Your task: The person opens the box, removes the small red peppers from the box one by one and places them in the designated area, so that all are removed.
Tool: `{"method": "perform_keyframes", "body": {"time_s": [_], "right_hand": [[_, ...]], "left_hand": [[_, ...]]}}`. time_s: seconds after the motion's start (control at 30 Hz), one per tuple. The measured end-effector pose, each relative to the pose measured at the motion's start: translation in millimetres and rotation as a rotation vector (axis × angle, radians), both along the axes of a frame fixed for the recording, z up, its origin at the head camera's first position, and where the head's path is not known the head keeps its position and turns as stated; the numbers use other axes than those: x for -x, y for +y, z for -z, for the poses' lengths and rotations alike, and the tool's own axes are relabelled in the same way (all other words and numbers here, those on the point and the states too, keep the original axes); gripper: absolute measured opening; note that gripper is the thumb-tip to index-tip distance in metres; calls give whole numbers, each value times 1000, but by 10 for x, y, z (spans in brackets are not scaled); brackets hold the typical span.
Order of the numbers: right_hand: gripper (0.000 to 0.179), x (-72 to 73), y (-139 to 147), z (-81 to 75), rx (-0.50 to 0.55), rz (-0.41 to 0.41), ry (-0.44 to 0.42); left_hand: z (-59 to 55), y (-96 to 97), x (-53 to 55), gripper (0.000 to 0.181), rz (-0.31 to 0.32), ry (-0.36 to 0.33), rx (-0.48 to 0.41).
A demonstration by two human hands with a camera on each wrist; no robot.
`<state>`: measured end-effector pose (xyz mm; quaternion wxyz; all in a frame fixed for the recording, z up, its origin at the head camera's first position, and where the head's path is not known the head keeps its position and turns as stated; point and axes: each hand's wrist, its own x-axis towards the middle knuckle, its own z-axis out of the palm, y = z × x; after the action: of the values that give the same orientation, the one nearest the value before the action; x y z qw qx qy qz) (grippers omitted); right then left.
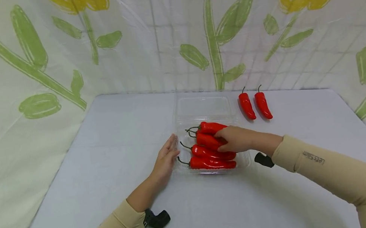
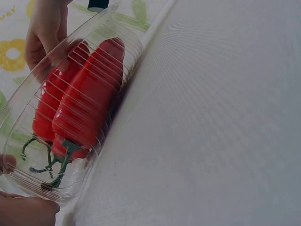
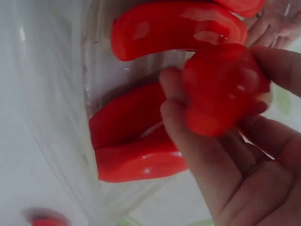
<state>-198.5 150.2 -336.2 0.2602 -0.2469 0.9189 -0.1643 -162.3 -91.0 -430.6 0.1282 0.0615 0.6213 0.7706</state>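
Red chili peppers with green stems lie side by side in a clear plastic container (image 1: 246, 161); its lid (image 1: 202, 107) is folded back behind it. My right hand (image 1: 236, 138) grips one red pepper (image 3: 225, 89) between thumb and fingers, just over the others. The nearest pepper (image 1: 212, 162) lies along the container's front wall, stem to the left. At the left end, my left hand (image 1: 165, 161) rests against the container's wall with its fingers extended. In the left wrist view, two peppers (image 2: 89, 99) show through the ribbed side.
Two more red peppers, one on the left (image 1: 247, 106) and one on the right (image 1: 263, 105), lie on the white table (image 1: 121, 136) behind and to the right of the container. A flower-printed cloth (image 1: 140, 39) hangs behind the table.
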Motion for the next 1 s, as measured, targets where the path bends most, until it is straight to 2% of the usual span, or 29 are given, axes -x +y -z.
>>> {"method": "perform_keyframes", "body": {"time_s": [0.2, 0.3, 0.43, 0.5, 0.6, 0.73, 1.0], "right_hand": [[55, -75, 32, -10, 107, -15, -11], [56, -101, 43, 3, 159, -39, -28], [58, -118, 39, 13, 186, -68, -44], [60, -128, 30, 12, 186, -63, -59], [63, -131, 26, 33, 192, -74, -60], [65, -130, 64, 55, 224, -40, -66], [66, -138, 247, 121, 361, 86, -99]], "left_hand": [[3, 9, 0, 61, 4, -9, -8], [14, 6, -4, 61, 7, 9, -11], [43, -9, -22, 63, 26, 68, -40], [47, -8, -24, 63, 26, 78, -50], [49, 1, -15, 62, 16, 54, -36], [23, 15, -2, 60, 0, -1, -6], [-2, 9, 1, 59, -7, -19, 10]]}}
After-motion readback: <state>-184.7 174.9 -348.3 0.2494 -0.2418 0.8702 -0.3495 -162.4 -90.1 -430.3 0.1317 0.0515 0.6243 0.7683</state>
